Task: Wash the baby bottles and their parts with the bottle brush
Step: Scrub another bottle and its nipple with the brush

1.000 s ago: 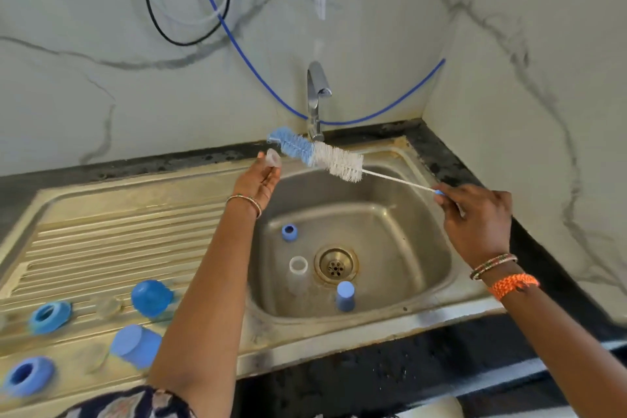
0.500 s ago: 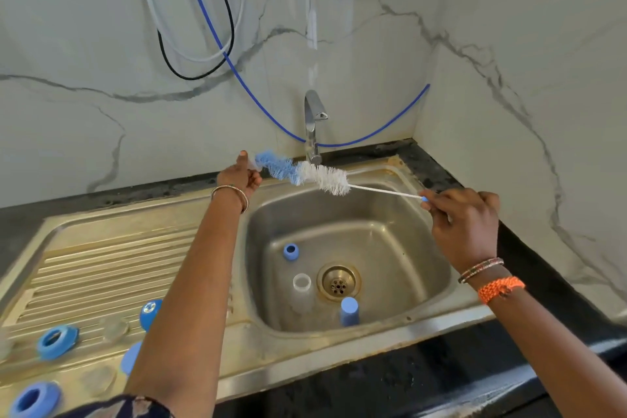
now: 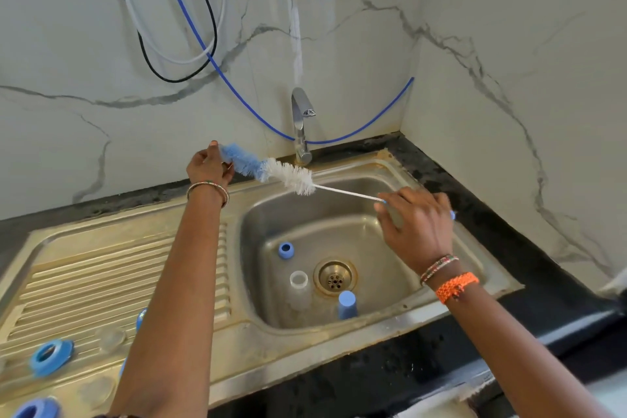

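My right hand (image 3: 417,227) grips the thin white handle of the bottle brush (image 3: 288,175), which stretches across the back of the sink. Its blue tip is pressed into my left hand (image 3: 207,169), whose fingers are closed around a small clear teat that is mostly hidden. Down in the steel sink (image 3: 380,322) stand a clear bottle (image 3: 299,287), a blue bottle (image 3: 346,304) and a small blue cap (image 3: 286,249), all near the drain (image 3: 335,278).
The tap (image 3: 300,122) rises just behind the brush and is not running. On the ribbed drainboard lie a blue ring (image 3: 51,356), another blue ring (image 3: 35,410) and a clear teat (image 3: 110,338). Marble walls close the back and right sides.
Both hands have shifted left and toward the back wall. The brush's blue tip has gone further into my left hand, which now covers the clear teat.
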Motion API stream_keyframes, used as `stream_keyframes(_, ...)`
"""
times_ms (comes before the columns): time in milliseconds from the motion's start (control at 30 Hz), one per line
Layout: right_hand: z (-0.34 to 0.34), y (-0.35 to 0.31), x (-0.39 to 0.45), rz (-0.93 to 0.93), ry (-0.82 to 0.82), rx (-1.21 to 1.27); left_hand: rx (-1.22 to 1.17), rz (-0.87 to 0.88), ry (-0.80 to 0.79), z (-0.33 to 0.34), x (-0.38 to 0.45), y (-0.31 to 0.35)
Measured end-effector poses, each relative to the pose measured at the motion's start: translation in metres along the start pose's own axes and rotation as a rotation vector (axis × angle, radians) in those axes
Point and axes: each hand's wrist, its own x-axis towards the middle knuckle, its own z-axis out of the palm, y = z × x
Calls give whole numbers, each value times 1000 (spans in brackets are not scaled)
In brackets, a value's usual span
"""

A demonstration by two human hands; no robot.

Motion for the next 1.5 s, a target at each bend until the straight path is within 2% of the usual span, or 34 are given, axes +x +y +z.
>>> stream_keyframes(100, 12, -20, 2, 63, -126, 106, 17, 97, -19, 6, -8, 7)
stream_keyframes(233, 20, -37, -1, 152, -99, 177, -11, 201, -7, 7, -11, 20)
stream_keyframes(367, 19, -54, -2, 229, -133, 222, 52, 199, -73, -2, -7, 28)
stream_keyframes(500, 6, -84, 11, 316, -195, 300, 135, 119, -200, 6, -15, 27)
stream_keyframes(533, 5, -90, 15, 312, -223, 312, 162, 127, -186, 9, -19, 24)
stream_keyframes(600, 5, -97, 21, 317, -269, 336, 235, 177, -59, 16, -23, 21)
stream_keyframes(667, 6, -98, 20, 324, -281, 347, 200, 169, -5, 22, -27, 22)
stream_keyframes(700, 5, -97, 20, 322, -258, 339, 145, 148, -17, 24, -30, 23)
stream_keyframes(767, 1, -91, 20, 257, -106, 269, 64, 106, -53, 27, -35, 26)
stream_keyframes(867, -6, -85, 26, 34, 162, 55, 154, 116, -51, 27, -33, 36)
stream_keyframes(933, -12, -90, 33, -65, 194, 27, 284, 217, -7, 29, -26, 44)
stream_keyframes(967, -13, -91, 36, -37, 173, 69, 331, 246, -13, 33, -24, 50)
stream_keyframes(1033, -16, -93, 47, 185, 62, 281, 317, 209, -144, 36, -29, 63)
stream_keyframes(1067, -19, -92, 55, 367, -69, 494, 240, 177, -252, 37, -32, 68)
stream_keyframes(1133, -25, -86, 67, 748, -466, 1019, 119, 184, -449, 33, -38, 76)
stream_keyframes(1167, -28, -83, 69, 869, -678, 1250, 79, 183, -541, 31, -40, 78)
stream_keyframes(1233, -30, -79, 69, 910, -970, 1559, -31, 128, -701, 23, -39, 81)
stream_keyframes(1300, -26, -80, 67, 865, -1078, 1657, -203, 67, -788, 15, -40, 78)
stream_keyframes(1367, -17, -84, 66, 805, -1004, 1517, -288, 101, -741, 13, -40, 72)
stream_keyframes(1400, -13, -85, 64, 714, -900, 1306, -289, 125, -657, 15, -36, 69)
stream_keyframes(1500, -2, -77, 52, 323, -561, 266, -356, 107, -363, 12, -19, 67)
